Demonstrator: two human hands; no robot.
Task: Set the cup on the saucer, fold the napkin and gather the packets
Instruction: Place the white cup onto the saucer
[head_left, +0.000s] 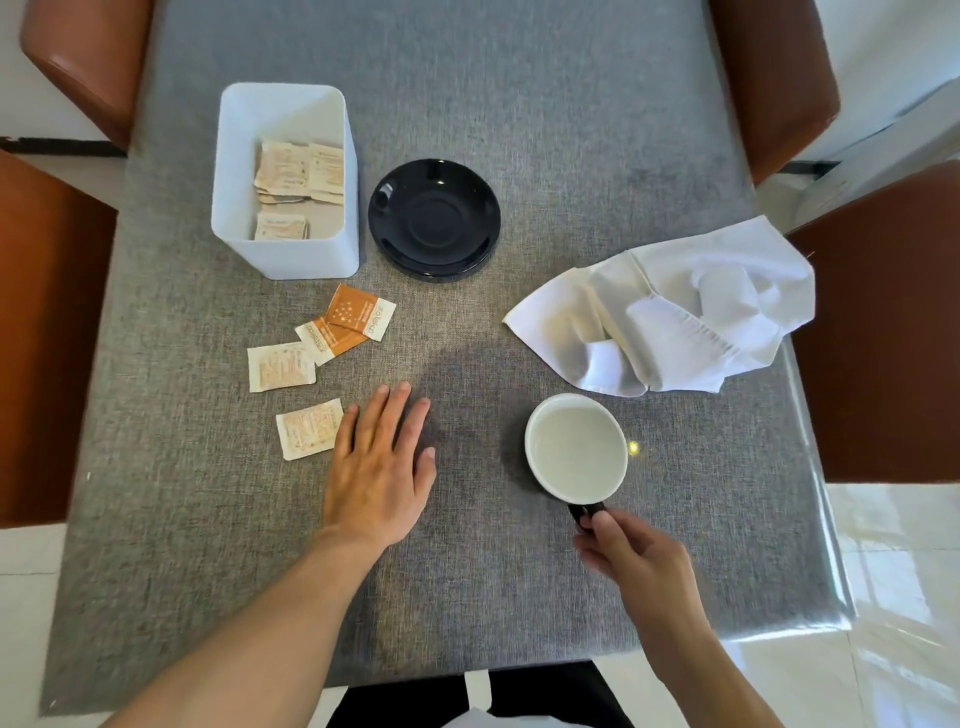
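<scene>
The right hand (636, 558) pinches the dark handle of the cup (575, 451), which stands on the tabletop (519, 104) well short of the empty black saucer (434, 218). The left hand (379, 467) lies flat and open, holding nothing, beside a packet (309, 428). The cup looks filled with liquid, so lifting it level and slowly, then lowering it into the saucer's centre ring, should avoid a spill.

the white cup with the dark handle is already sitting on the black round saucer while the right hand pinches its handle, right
Not quite. The head view shows the white cup with the dark handle standing on the grey table, apart from the empty black round saucer. The right hand does pinch its handle.
</scene>
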